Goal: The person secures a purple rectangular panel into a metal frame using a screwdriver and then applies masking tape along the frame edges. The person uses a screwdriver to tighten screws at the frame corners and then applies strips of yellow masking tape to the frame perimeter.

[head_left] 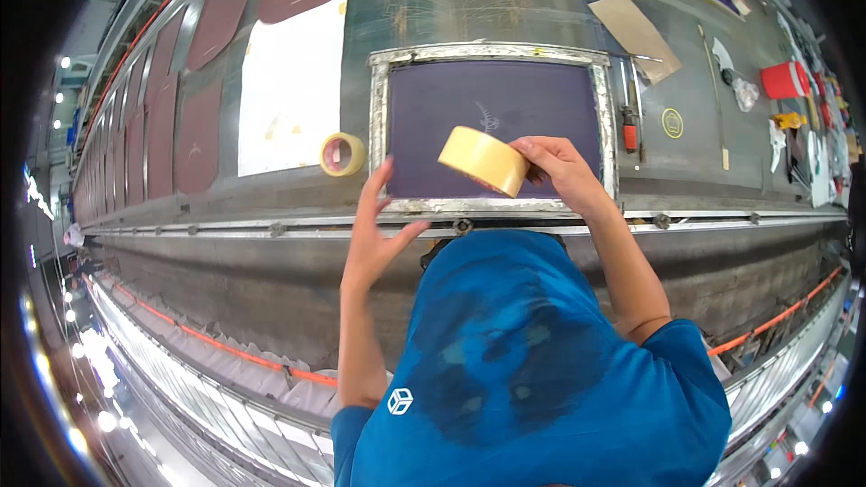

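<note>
Well, right grip (570, 179) clasping yellow tape roll (480, 159) by its right end, roll tilted, held up over framed screen (492, 52), just left of that grip. Left grip (365, 239) released, fingers spread, near screen's left edge; cannot tell if touching. Second tape roll (356, 155) on tabletop (433, 13), just beyond left grip; white sheet (293, 81) farther beyond. Red-handled tool (630, 132) beyond right grip, to its right.

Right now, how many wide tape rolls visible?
2: one roll in the right hand, another on the table left of the frame. Far-right clutter may hide more.
</note>
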### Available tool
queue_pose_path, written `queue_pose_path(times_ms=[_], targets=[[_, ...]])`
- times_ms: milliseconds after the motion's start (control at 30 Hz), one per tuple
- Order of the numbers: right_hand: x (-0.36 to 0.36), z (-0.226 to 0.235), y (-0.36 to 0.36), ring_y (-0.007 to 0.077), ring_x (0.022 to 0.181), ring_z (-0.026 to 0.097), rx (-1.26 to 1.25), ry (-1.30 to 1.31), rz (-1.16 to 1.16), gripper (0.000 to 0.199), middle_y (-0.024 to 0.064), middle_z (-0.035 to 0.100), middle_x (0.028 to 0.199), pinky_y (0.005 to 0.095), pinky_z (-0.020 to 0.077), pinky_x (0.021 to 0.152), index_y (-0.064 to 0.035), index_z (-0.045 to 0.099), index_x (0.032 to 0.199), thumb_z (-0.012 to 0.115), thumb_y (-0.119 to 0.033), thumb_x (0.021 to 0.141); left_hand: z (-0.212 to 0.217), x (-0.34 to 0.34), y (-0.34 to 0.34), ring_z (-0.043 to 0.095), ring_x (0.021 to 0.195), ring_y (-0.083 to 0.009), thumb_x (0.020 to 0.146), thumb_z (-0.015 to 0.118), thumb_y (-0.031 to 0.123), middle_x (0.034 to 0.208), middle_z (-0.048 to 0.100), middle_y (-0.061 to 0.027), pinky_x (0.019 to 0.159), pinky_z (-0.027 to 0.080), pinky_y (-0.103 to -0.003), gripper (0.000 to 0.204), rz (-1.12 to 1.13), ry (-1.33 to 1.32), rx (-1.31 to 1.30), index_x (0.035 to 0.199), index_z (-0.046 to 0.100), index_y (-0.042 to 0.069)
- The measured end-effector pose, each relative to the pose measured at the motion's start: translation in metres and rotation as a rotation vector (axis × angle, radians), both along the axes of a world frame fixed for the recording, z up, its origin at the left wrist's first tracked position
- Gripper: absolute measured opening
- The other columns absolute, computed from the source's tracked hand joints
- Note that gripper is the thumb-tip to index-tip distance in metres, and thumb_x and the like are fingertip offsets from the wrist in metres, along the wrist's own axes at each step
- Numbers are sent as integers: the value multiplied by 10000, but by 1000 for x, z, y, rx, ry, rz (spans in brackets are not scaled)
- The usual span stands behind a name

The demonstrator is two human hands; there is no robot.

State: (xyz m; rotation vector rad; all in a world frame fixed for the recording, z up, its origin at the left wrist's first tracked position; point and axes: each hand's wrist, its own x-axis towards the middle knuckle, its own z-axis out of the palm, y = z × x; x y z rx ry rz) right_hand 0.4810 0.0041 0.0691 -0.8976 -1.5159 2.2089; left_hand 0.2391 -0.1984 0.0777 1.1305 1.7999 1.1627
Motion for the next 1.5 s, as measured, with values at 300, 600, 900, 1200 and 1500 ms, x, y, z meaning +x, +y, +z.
queue_pose_path(times_ms=[300,600,900,1200,1500], targets=[[-13,38,-8,39,621,413,-256,252,-218,424,83,665,1080,221,456,609,-19,526,1395,512,-257,1045,-39,-7,47,626,1156,-223,771,688,-64,1247,629,-93,980,528,-374,585,13,-781,10,1323,538,58],[-9,13,-52,62,708,530,-173,195,-184,277,53,677,1014,236,494,692,-32,670,1210,609,-186,988,-59,5,40,620,1185,-331,952,660,357,1222,648,-162,1031,531,-522,495,82,-1620,238,1317,542,45],[-52,27,-30,317,1237,567,1085,52,-139,481,118,579,1378,401,484,1010,-93,604,1238,792,-149,799,-22,36,61,555,1254,-304,989,611,389,1319,561,-160,1099,479,-469,569,467,-1602,46,1407,451,37],[-43,-10,-45,341,1128,643,714,-8,-74,201,151,663,1261,389,521,929,-32,656,864,799,-159,802,-21,51,45,495,1317,-289,1038,413,556,1445,485,-123,1065,453,-506,616,360,-954,-39,1517,333,177],[-16,-59,-49,150,776,682,-57,-37,-49,267,79,732,840,284,539,720,5,735,891,831,-235,823,-47,-7,6,496,1317,-274,854,771,373,1298,598,-178,1118,364,-424,433,-281,-53,-110,1063,698,1]])
